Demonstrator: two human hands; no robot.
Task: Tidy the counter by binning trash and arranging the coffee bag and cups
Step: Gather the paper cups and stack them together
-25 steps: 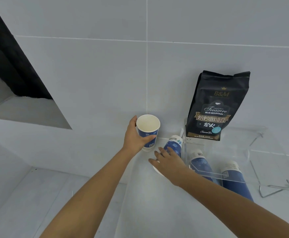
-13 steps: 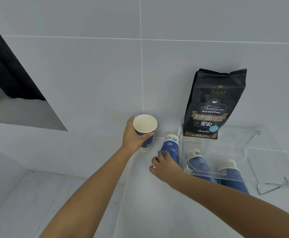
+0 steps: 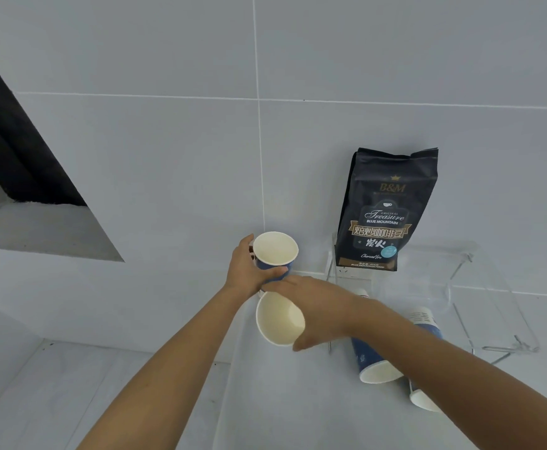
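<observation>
Cup now lifting off the counter in my right hand, fingers wrapping it, mouth tipping toward me. Left hand clasping the upright cup just above; I'm judging stacking comes next.

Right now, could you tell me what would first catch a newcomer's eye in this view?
The two hands at centre: the left hand grips an upright paper cup near the wall, while the right hand holds a second cup tilted just below it. Behind, a black coffee bag stands on a clear acrylic stand.
</observation>
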